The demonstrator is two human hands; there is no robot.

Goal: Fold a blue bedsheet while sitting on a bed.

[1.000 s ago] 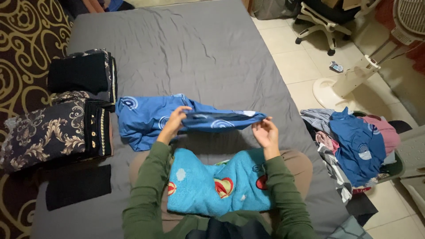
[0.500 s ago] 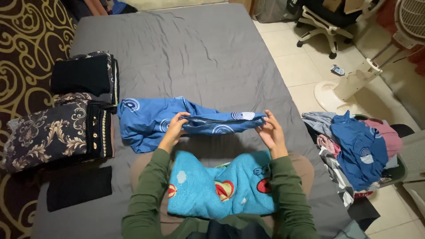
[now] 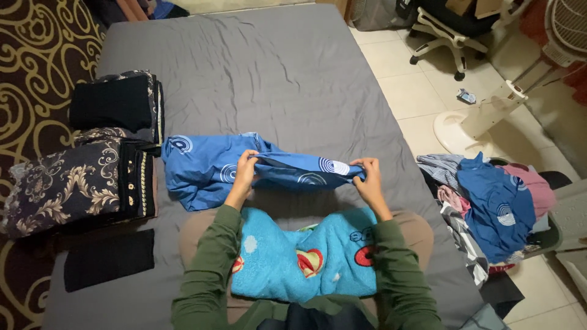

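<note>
Stretching between both hands, a blue garment with white ring prints (image 3: 208, 168) lies across the near middle of the grey bed sheet (image 3: 275, 73), its bulk heaped to the left and one narrow edge pulled taut toward the right. Left hand (image 3: 246, 168) pinches that edge from above, fingers closed on the cloth. Right hand (image 3: 367, 177) pinches the other end of the same edge, thumb and fingers pressed together on the fabric. Edge sits lifted just off the sheet; the rest rests on it.

Judgement on doing this well: keep the held edge straight and level, both pinches at matching corners, so the fold line lands square; the bunched left part looks likely to drag and wrinkle unless shaken flat before laying down.

Nearer, a turquoise fleece cloth with heart motifs (image 3: 299, 256) covers the person's lap, just near of the hands, apart from the blue garment. Green sleeves (image 3: 205, 269) run up from the bottom of view.

Left side: stacked folded dark fabrics with gold floral pattern (image 3: 73, 183), another folded black stack (image 3: 113, 101) farther back, a flat black piece (image 3: 107, 258) nearer.

Right, off the bed on the tiled floor (image 3: 403, 85): a basket of unsorted clothes (image 3: 495, 201), a white fan base (image 3: 471, 125), an office chair (image 3: 452, 30) far right.
</note>
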